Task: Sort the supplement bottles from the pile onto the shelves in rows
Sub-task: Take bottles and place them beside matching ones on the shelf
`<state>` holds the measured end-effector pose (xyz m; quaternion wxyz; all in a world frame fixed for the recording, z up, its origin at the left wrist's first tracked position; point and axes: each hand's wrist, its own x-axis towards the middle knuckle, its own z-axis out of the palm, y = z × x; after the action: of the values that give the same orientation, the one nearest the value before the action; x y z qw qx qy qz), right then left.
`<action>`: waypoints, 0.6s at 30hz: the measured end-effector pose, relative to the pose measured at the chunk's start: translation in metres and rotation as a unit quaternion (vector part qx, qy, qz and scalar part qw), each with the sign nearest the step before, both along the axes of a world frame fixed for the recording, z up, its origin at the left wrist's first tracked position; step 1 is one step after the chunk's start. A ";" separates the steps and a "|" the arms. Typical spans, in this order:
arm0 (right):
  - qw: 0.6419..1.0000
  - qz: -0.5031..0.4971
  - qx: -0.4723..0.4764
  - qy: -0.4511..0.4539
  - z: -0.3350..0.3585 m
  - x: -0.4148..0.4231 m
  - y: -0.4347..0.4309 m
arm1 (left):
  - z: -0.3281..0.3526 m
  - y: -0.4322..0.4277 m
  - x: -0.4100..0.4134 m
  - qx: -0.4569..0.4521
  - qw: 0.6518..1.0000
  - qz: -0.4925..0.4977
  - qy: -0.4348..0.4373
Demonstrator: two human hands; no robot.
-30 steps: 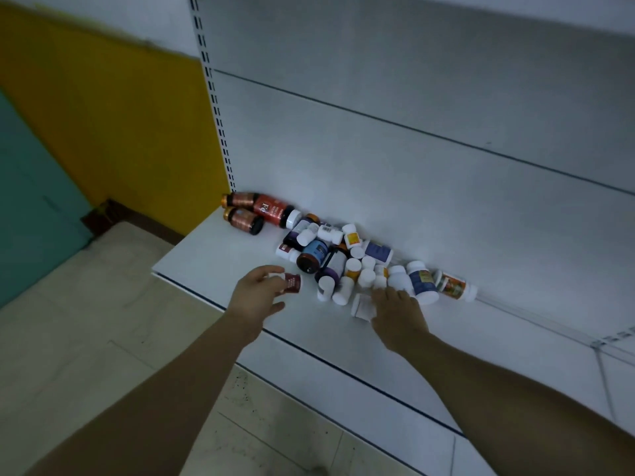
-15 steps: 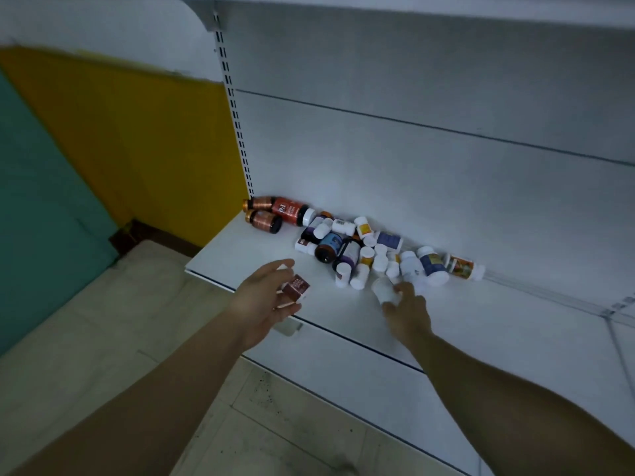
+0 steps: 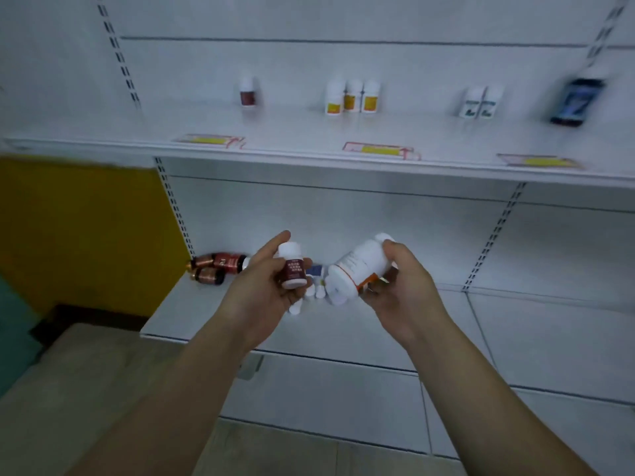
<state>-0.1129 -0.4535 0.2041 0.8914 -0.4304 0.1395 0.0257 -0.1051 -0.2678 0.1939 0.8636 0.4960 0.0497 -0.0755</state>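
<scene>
My left hand (image 3: 261,290) holds a small white bottle with a dark red label (image 3: 292,267) upright above the lower shelf (image 3: 395,324). A bigger white bottle with an orange-edged label (image 3: 357,269) lies tilted in my right hand (image 3: 402,286), its base toward the left. Behind both hands lies the pile, mostly hidden: copper and red bottles (image 3: 216,267) at its left end, a few white ones (image 3: 314,290) between my hands. On the upper shelf (image 3: 309,132) stand a red-labelled bottle (image 3: 248,92), three yellow-labelled ones (image 3: 352,97), two green-labelled ones (image 3: 480,103) and a dark blue one (image 3: 577,102).
Price tags (image 3: 379,149) lie along the upper shelf's front edge. A yellow wall panel (image 3: 86,228) and a teal panel (image 3: 13,324) stand to the left. Slotted uprights (image 3: 175,207) frame the white back panel. The pale tiled floor (image 3: 86,365) lies below.
Both hands have lifted off the lower shelf, each carrying a bottle, and now sit higher in front of me. The view has tilted up, bringing the upper shelf into sight.
</scene>
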 end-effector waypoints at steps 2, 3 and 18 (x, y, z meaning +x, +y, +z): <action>0.999 0.005 0.040 0.000 0.024 -0.012 -0.013 | 0.021 -0.022 -0.014 -0.011 0.999 -0.030 -0.026; 0.999 0.005 0.042 -0.007 0.034 -0.018 -0.019 | 0.031 -0.032 -0.022 -0.023 0.998 -0.046 -0.034; 0.978 0.073 -0.076 -0.178 0.145 -0.079 -0.172 | 0.130 -0.187 -0.090 -0.087 0.972 -0.130 -0.175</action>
<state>-0.1924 -0.6258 0.3495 0.8625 -0.5034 -0.0520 0.0028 -0.1950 -0.4551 0.3240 0.8814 0.4268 -0.1741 -0.1033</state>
